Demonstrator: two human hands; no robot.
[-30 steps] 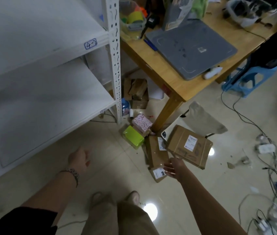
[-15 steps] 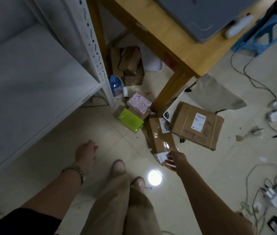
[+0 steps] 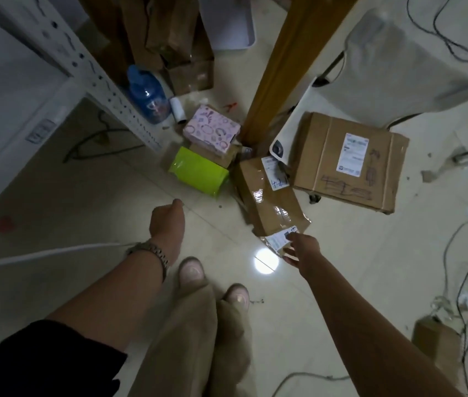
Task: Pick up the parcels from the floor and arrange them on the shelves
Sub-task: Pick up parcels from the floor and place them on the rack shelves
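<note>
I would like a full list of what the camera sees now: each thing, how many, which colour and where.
table leg: 1, wooden, top centre
shelf post: 1, white, upper left
large box: 1, brown, right of table leg
long taped parcel: 1, brown, floor centre
small labelled parcel: 1, brown, just below long taped parcel
green parcel: 1, lime, left of long taped parcel
patterned box: 1, pink, behind green parcel
bottle: 1, blue, by shelf post
bag: 1, grey, upper right
cables: several, dark and white, right side
shoes: 2, pale, bottom centre
left hand: 1, loosely curled, holds nothing
right hand: 1, touches small labelled parcel, grip unclear
</note>
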